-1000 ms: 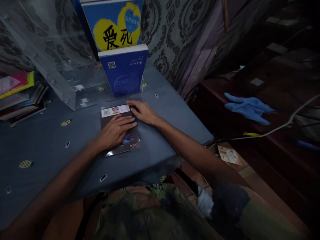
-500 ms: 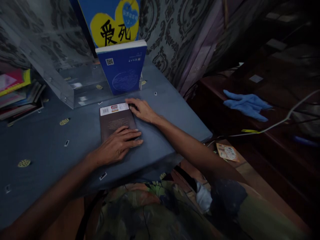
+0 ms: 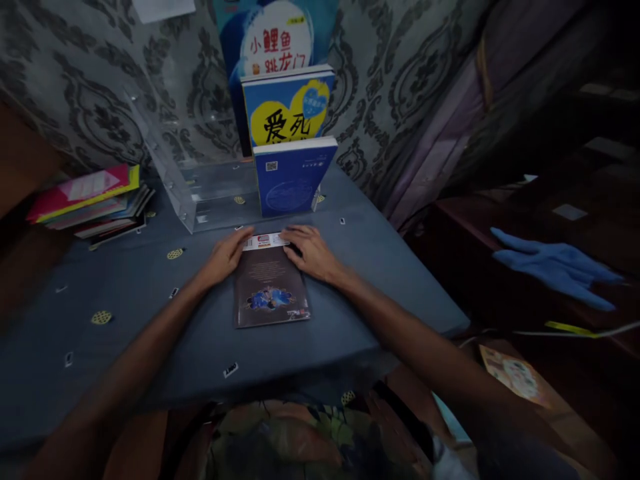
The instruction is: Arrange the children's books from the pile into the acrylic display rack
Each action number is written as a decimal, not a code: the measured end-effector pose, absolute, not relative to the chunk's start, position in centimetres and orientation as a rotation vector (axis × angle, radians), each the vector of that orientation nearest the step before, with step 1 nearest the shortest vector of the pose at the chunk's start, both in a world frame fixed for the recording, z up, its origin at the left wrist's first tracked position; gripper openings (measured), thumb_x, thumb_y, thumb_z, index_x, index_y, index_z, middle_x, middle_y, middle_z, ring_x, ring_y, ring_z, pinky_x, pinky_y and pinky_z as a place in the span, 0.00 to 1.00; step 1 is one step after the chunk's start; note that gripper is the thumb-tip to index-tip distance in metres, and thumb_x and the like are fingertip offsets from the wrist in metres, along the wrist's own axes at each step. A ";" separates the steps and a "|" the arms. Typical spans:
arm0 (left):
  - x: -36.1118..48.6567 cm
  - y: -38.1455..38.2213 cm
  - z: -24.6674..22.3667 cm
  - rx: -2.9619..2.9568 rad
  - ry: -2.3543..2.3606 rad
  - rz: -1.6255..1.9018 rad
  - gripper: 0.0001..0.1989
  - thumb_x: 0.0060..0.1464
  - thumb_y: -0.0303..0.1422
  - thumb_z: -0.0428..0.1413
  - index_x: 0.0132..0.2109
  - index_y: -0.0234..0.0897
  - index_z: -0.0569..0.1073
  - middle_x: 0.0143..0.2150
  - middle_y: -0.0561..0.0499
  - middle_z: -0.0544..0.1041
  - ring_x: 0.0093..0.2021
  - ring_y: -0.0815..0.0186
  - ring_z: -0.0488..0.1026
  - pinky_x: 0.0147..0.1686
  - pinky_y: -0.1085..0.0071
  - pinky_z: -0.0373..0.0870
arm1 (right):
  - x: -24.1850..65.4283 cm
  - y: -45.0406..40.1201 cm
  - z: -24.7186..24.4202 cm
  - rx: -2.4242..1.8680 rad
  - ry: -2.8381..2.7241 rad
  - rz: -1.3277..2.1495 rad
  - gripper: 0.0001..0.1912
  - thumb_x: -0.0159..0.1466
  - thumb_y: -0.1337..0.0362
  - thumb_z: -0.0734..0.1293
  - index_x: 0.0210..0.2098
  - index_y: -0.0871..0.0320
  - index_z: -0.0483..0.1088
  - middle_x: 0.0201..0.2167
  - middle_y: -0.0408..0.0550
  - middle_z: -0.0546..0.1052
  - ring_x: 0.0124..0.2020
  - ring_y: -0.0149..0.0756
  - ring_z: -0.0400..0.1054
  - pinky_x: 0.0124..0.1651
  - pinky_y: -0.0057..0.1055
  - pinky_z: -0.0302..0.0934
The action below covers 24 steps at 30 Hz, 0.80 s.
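Note:
A dark brown book (image 3: 267,283) lies flat on the blue-grey tablecloth, a white barcode label across its far end. At the label's left corner is my left hand (image 3: 226,257), its fingertips on the book's edge. My right hand (image 3: 310,252) rests at the far right corner, fingers over the label's end and the thumb bent below them. Neither hand closes round the book. Just beyond it, a blue book (image 3: 295,180) stands upright in front of a blue and yellow book (image 3: 287,110).
A clear acrylic stand (image 3: 185,200) rises behind my left hand. Stacked books (image 3: 95,200) lie at the left. Behind the yellow-heart book stands a teal book (image 3: 277,37). Blue gloves (image 3: 560,263) rest on dark furniture beyond the table's right edge.
My left hand has moved from the lower part of the book to its far left corner, uncovering the blue picture. The view has shifted, showing more of the wall and standing books.

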<state>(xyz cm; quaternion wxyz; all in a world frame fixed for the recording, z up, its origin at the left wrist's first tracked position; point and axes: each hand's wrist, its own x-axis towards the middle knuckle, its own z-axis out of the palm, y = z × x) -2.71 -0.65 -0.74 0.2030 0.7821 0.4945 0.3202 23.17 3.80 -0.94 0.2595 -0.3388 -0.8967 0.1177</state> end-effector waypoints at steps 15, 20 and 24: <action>-4.6 1.6 -2.8 1.743 1.004 1.134 0.24 0.64 0.45 0.54 0.60 0.36 0.69 0.62 0.39 0.74 0.63 0.52 0.70 0.66 0.49 0.61 | 15.7 0.6 0.2 -0.442 -2.693 0.379 0.18 0.68 0.73 0.61 0.55 0.61 0.74 0.56 0.56 0.77 0.60 0.44 0.68 0.65 0.47 0.60; -4.3 1.3 -2.6 1.756 1.038 1.134 0.19 0.66 0.39 0.52 0.60 0.36 0.70 0.61 0.40 0.74 0.62 0.54 0.71 0.66 0.50 0.62 | 16.9 -2.2 -0.6 -0.362 -2.692 0.468 0.19 0.69 0.72 0.61 0.56 0.57 0.74 0.60 0.52 0.75 0.66 0.44 0.62 0.65 0.49 0.60; -4.1 1.1 -2.6 1.807 1.044 1.120 0.19 0.65 0.37 0.52 0.60 0.36 0.70 0.60 0.41 0.75 0.62 0.53 0.71 0.65 0.50 0.62 | 17.8 -5.0 -1.2 -0.282 -2.709 0.519 0.19 0.69 0.70 0.61 0.57 0.60 0.73 0.61 0.53 0.74 0.68 0.45 0.60 0.68 0.50 0.57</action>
